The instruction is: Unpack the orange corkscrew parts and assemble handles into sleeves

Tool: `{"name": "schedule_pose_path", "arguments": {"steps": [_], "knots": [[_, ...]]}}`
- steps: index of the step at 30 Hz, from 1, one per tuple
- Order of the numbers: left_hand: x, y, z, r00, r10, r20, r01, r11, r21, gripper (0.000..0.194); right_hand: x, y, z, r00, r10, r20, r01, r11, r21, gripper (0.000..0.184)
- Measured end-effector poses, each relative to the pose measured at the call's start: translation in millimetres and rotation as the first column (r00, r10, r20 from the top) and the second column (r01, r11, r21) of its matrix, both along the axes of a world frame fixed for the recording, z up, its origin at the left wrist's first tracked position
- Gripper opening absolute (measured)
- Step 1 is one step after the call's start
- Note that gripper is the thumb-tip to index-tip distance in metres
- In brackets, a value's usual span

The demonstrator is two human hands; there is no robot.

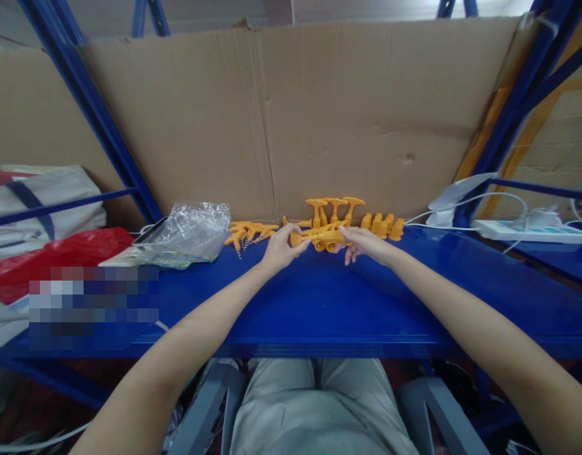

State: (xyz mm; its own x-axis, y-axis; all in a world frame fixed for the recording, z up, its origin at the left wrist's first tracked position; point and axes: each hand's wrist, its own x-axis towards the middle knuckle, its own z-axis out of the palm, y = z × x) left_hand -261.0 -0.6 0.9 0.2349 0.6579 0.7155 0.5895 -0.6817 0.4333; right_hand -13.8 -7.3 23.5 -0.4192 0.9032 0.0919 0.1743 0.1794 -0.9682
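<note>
Both hands meet over the back of the blue shelf, around a long orange plastic corkscrew part (326, 236). My left hand (280, 248) pinches its left end, which looks round. At its right end, my right hand (369, 245) has thumb and forefinger closed on it, the other fingers curled below. Just behind stand several orange T-topped pieces (335, 203), and round orange ends show beneath the held part. Left of my left hand lies a pile of orange handles with metal spirals (248, 232). Several short orange pieces (380, 225) stand beyond my right hand.
A cardboard sheet (366, 114) closes the back of the blue shelf (314, 309). Clear plastic bags (196, 234) and a red bag (63, 249) lie at left. On the right are a white power strip (532, 231) and cables. Blue posts (105, 120) rise at both sides.
</note>
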Motion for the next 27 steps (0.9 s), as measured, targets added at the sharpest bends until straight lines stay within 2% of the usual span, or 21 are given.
{"name": "schedule_pose_path", "arguments": {"steps": [6, 9, 12, 18, 23, 27], "knots": [[-1.2, 2.9, -2.0, 0.999, 0.038, -0.036, -0.035, 0.997, 0.073, 0.02, -0.6, -0.7, -3.7, 0.999, 0.027, -0.026, -0.024, 0.994, 0.11, 0.032], [-1.9, 3.3, -3.2, 0.996, 0.063, -0.061, -0.055, 0.99, 0.128, 0.019, -5.3, -1.5, -5.0, 1.0, 0.002, 0.0, -0.002, 0.996, 0.084, 0.031], [-1.3, 2.6, -4.6, 0.994, 0.066, -0.084, -0.051, 0.985, 0.166, 0.019, -9.2, -2.1, -5.1, 0.999, -0.047, 0.012, 0.047, 0.998, 0.035, 0.04], [1.0, 2.1, -5.4, 0.992, 0.084, -0.095, -0.068, 0.984, 0.162, 0.017, -9.8, -1.4, -4.2, 0.994, -0.099, 0.045, 0.099, 0.995, 0.001, 0.046], [0.1, 3.3, -4.1, 0.993, 0.102, -0.067, -0.091, 0.984, 0.151, 0.017, -5.7, 4.7, -8.8, 0.993, -0.116, 0.015, 0.111, 0.98, 0.167, 0.034], [-0.7, 3.8, -3.5, 0.989, 0.133, -0.072, -0.121, 0.981, 0.155, 0.018, -3.1, 11.8, -14.5, 0.998, -0.065, 0.003, 0.061, 0.957, 0.284, 0.044]]}}
